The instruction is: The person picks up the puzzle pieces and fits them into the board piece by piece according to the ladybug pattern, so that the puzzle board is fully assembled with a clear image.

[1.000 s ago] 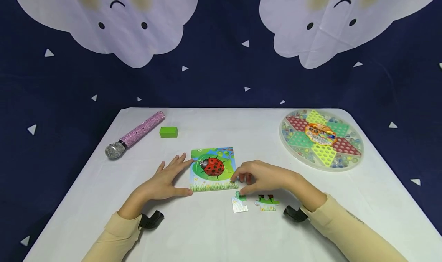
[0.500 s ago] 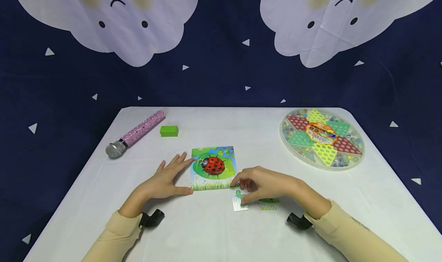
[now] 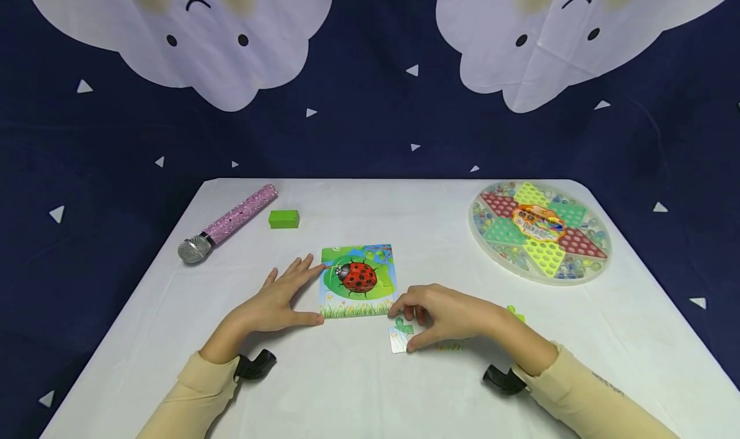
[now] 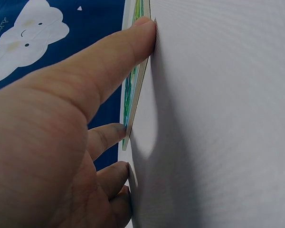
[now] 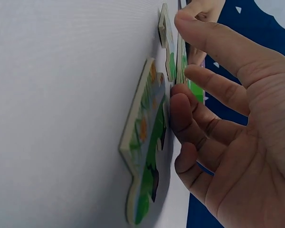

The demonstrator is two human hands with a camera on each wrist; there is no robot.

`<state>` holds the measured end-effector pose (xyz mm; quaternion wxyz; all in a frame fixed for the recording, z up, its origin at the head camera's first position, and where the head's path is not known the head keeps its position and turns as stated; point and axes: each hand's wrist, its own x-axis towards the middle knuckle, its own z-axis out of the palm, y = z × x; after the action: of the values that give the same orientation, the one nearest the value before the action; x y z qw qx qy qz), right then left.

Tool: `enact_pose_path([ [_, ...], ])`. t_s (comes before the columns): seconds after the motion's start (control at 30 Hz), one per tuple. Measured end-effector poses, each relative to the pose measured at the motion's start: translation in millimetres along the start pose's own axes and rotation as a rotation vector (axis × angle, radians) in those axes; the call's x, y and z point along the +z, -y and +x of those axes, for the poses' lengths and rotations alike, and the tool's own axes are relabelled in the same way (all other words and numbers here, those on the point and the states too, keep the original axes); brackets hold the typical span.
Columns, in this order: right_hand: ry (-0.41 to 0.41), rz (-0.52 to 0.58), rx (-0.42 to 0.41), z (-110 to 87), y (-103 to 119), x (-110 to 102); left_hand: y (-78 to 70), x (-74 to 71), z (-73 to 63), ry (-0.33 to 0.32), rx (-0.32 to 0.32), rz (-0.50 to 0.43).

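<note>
A square ladybug puzzle (image 3: 357,278) lies on the table in front of me. My left hand (image 3: 280,301) is spread along its left side, with thumb and index fingertip touching the edge. In the left wrist view the thumb (image 4: 118,50) rests against the puzzle's side. My right hand (image 3: 448,313) is bent over a loose corner puzzle piece (image 3: 399,341), the thumb by its right edge and the index finger at the puzzle's lower right corner. No firm grip shows. Another puzzle piece (image 5: 147,142), with grass and green, lies under the right hand, mostly hidden in the head view.
A green puzzle piece (image 3: 516,313) shows partly behind the right wrist. At the back left are a pink glitter microphone (image 3: 231,223) and a green block (image 3: 284,219). A round Chinese checkers set (image 3: 540,232) with marbles lies at the back right.
My right hand has moved slightly down towards me, its thumb shifting to the corner piece's lower right and covering more of the other piece. The left hand keeps its place.
</note>
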<state>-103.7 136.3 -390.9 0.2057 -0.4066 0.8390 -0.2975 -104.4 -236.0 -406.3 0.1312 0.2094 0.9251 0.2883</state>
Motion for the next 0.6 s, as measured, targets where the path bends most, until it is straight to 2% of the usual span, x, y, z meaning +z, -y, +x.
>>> enact_pose_path([
  [0.2, -0.001, -0.058, 0.008, -0.4, 1.0, 2.4, 0.7, 0.6, 0.1, 0.000, -0.001, 0.001],
  [0.6, 0.018, -0.088, 0.017, 0.9, 1.5, 1.8, -0.2, 0.1, -0.2, 0.004, -0.005, -0.004],
])
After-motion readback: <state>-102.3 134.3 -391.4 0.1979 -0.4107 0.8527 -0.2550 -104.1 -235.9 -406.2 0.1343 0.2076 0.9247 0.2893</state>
